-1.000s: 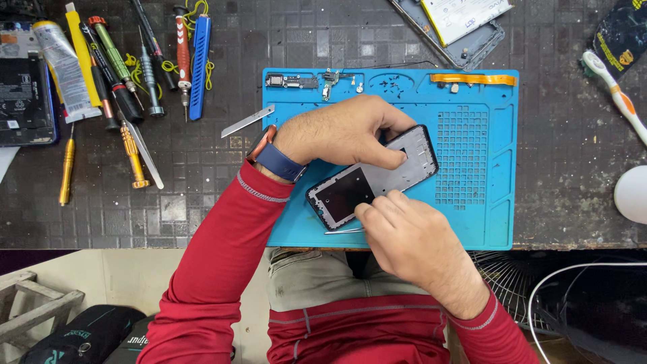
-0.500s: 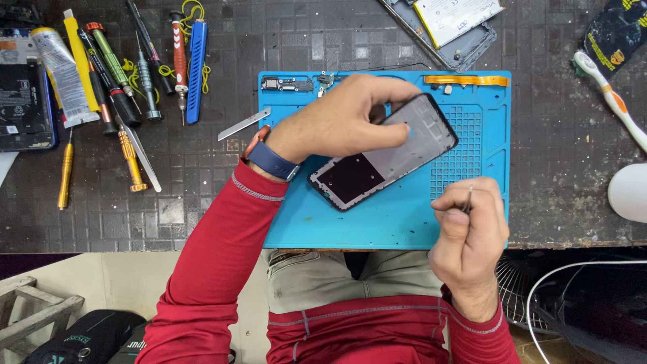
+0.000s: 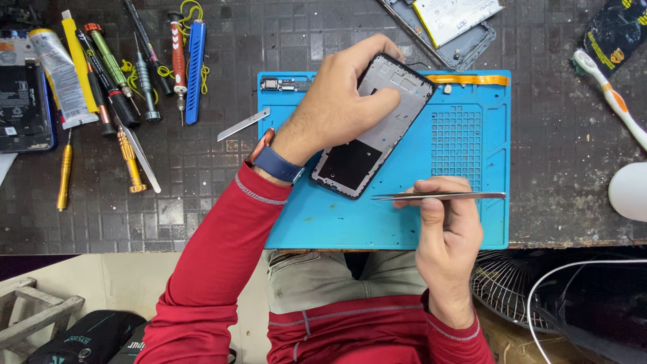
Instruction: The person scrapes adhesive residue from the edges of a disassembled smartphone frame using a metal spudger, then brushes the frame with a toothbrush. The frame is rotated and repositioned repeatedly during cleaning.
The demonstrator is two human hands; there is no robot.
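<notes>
Tweezers (image 3: 438, 196) now pinched in fingers (image 3: 431, 205)

Your right hand (image 3: 446, 232) has come off the phone frame (image 3: 375, 125) and drawn back toward you; it now pinches metal tweezers (image 3: 438, 196) lying level near the front edge of the blue mat (image 3: 472, 222). Your left hand (image 3: 340, 101) has swung the frame up and steeper, its top end reaching the mat's far edge.
</notes>
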